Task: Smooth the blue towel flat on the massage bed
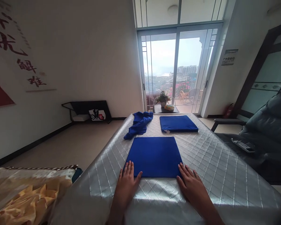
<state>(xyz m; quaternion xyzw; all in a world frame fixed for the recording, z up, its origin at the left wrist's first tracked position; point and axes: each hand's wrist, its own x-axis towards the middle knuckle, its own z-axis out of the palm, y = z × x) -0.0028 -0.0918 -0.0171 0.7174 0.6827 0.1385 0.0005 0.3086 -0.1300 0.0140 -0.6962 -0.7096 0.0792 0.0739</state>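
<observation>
A flat blue square of folded cloth (154, 156) lies before me on the silver quilted table cover (213, 165). On its near left corner rests my left hand (128, 176), palm down, with the fingers stretched out. My right hand (189, 178) lies flat at the near right corner, its fingertips touching the edge. Behind the square, a neat stack of blue folded cloth (179, 122) sits toward the far right, with a small white tag at its front edge. A crumpled blue cloth (140, 123) lies at the far left.
A small table (158, 109) with a potted plant (163, 98) stands beyond the far edge, before sliding glass doors. To the right is a dark armchair (269, 125) holding a white device (243, 145). Yellowish fabric (28, 203) lies at the lower left.
</observation>
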